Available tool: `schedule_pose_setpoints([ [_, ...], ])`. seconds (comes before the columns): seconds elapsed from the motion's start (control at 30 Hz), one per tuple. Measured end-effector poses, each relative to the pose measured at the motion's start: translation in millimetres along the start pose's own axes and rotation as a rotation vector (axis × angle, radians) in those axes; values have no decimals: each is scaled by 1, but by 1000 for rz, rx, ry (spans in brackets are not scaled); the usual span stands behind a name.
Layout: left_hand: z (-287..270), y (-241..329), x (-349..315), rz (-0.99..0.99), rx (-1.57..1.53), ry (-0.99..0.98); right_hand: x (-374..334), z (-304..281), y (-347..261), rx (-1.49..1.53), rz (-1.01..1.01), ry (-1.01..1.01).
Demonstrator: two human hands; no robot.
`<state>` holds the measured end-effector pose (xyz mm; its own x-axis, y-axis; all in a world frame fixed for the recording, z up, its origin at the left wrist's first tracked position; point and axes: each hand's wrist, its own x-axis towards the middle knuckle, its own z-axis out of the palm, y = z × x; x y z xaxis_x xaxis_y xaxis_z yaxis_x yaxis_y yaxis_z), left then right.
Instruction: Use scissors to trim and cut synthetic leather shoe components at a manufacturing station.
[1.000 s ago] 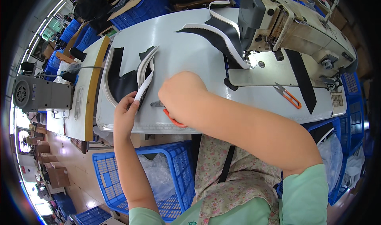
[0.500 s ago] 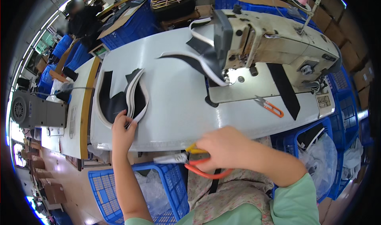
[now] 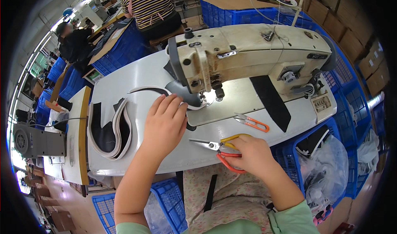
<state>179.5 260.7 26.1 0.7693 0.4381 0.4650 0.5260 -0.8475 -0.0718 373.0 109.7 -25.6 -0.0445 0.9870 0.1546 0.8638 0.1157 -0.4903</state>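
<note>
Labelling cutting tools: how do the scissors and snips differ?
The scissors are in the right hand; the snips lie on the table. The scissors have one yellow and one red handle; the snips' handle is orange. The scissors look larger than the snips. Both have silvery blades pointing left.

The scissors (image 3: 214, 146) are red-and-yellow-handled (the snips (image 3: 247, 119) orange), the apron (image 3: 195, 192) beige with pink flowers.
</note>
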Motion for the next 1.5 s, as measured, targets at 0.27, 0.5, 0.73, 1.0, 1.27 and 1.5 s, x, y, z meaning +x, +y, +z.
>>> schedule_pose_setpoints([
  [0.27,40,2,15,152,281,-267,5,3,22,2,94,105],
  [0.5,71,-3,18,134,351,-424,11,20,22,-53,32,127],
  [0.73,75,-14,6,95,305,-479,41,3,-16,62,-163,286],
  [1.0,66,-11,18,50,59,-571,110,39,-69,507,-5,457],
  [1.27,69,-16,7,20,-75,-444,139,39,-77,740,-64,668],
  [1.5,96,-19,1,59,48,-465,125,46,-51,552,-371,779],
])
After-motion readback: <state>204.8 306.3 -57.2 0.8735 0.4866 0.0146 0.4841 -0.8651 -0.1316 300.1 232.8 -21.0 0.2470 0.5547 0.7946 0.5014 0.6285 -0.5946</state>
